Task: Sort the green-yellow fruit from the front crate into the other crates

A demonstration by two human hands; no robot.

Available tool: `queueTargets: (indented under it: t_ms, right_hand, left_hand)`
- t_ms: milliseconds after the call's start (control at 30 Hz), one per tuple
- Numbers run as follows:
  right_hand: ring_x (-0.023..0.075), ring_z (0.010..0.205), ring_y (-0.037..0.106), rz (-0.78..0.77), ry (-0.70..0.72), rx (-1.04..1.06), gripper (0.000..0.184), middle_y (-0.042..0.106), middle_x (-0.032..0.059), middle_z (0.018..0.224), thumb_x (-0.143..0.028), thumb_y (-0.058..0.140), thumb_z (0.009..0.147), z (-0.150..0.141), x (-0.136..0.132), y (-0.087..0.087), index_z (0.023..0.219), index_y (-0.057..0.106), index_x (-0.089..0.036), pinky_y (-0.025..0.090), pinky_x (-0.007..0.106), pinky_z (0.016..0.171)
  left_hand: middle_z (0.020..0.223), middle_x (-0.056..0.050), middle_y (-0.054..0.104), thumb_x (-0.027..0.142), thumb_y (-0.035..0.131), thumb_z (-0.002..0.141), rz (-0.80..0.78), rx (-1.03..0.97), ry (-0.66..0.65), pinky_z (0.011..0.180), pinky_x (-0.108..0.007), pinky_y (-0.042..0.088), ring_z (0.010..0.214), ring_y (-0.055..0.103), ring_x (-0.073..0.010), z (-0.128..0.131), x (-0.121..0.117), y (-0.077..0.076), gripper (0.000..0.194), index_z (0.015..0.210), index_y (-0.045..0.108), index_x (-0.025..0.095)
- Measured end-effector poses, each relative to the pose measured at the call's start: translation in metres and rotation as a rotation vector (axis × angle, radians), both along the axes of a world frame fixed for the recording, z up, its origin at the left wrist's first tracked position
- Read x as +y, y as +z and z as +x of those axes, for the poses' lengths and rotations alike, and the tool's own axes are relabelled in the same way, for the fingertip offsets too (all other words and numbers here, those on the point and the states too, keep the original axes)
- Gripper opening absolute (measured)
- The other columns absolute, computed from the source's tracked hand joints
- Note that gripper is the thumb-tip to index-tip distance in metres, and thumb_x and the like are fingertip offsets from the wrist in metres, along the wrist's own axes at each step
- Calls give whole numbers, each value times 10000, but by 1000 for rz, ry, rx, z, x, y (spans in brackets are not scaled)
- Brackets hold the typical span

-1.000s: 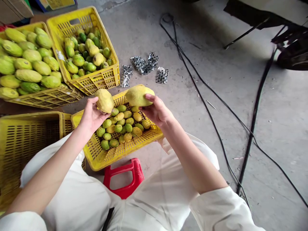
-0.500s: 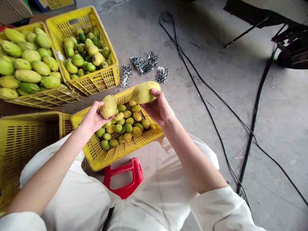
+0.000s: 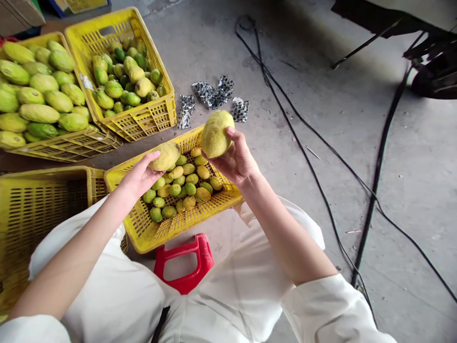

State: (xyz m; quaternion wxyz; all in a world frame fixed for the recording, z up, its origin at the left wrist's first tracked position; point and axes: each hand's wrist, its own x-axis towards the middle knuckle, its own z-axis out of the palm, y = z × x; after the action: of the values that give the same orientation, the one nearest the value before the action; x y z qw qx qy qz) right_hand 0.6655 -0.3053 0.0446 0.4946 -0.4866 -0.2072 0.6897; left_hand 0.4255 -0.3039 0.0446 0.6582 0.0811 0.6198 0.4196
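Note:
My left hand (image 3: 141, 175) is closed round a yellow lemon (image 3: 165, 156), thumb on top and fingers beneath. Slightly higher and to the right, my right hand (image 3: 238, 162) grips a larger yellow-green lemon (image 3: 217, 133), which stands tilted on its end. The two fruits are apart. Both are held above a yellow plastic crate (image 3: 185, 229) in front of my knees. Several smaller green and yellow lemons (image 3: 190, 189) lie on the crate's slotted bottom; my left hand and its fruit hide a few of them.
Left at the back, a crate (image 3: 64, 147) heaped with large lemons stands beside a crate (image 3: 152, 114) of smaller, greener ones. Another yellow crate (image 3: 35, 209) is by my left leg. A red stool (image 3: 203, 257), crumpled silvery wrappers (image 3: 214, 93) and black cables (image 3: 317, 183) are on the floor.
My right hand has moved a little right and turned its lemon from lying sideways to more upright. My left hand has shifted slightly right and rolled its lemon onto its side.

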Motion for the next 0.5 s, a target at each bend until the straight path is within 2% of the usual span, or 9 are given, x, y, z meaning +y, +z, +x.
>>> queueTargets:
  t_ms: [167,367,500]
  right_hand:
    - [378,1452,695,-13,22,-25,812,822,69,1091,-767,998,604,0,0,2,1248,715,-363,705,490,1013]
    - [320,1424,687,-22,-6,7,639,827,15,1202,-595,1044,629,0,-3,-4,1114,715,-342,689,428,1076]
    - [291,1445,679,-9,-13,10,585,823,-6,1262,-541,1024,690,-2,-5,-5,1128,704,-319,653,397,1115]
  left_hand:
    - [956,-44,817,223,911,766,7,20,21,718,-264,612,865,762,-209,-3,1,-2,359,1081,739,224]
    - [1016,-83,847,180,856,820,-6,-11,-12,832,-357,695,903,804,-244,-2,2,6,288,1089,752,194]
    - [980,-55,833,142,856,815,14,7,-24,780,-299,663,859,776,-201,-1,0,4,246,1021,735,199]
